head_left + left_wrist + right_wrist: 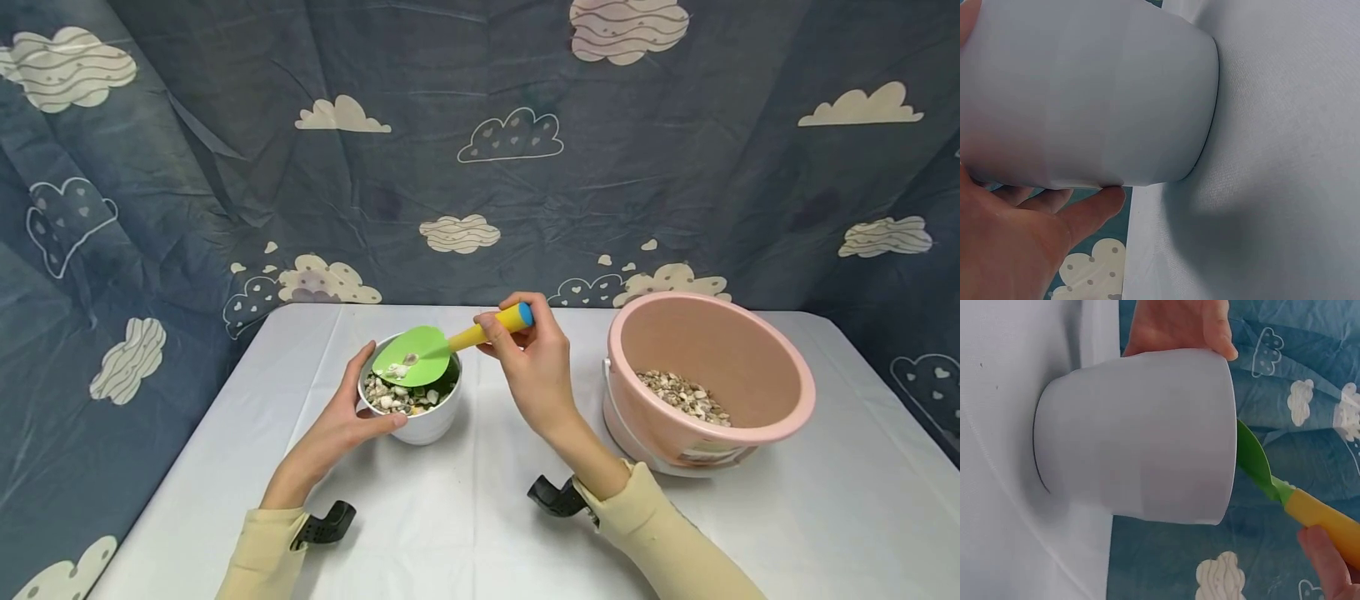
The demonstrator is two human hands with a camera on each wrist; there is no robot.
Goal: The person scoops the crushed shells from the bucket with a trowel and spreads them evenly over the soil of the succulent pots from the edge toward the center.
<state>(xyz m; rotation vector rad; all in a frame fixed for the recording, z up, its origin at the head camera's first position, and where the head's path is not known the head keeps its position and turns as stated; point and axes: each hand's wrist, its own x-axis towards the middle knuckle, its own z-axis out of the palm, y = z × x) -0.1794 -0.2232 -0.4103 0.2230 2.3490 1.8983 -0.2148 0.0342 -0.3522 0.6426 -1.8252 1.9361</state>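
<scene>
A white flowerpot stands upright on the table, with pale pebbles inside it. My left hand holds the pot from its left side, thumb along the front rim and fingers round the far side. In my right hand is a toy shovel, gripped by its yellow handle with a blue end. Its green blade is tilted over the pot's mouth, with a few pebbles stuck on it. From the right wrist view, part of the blade dips behind the pot's rim.
A pink bucket with a white handle stands at the right, gravel lying in its bottom. White cloth covers the table. Behind it hangs a dark blue curtain with cloud prints. Each wrist carries a black camera mount.
</scene>
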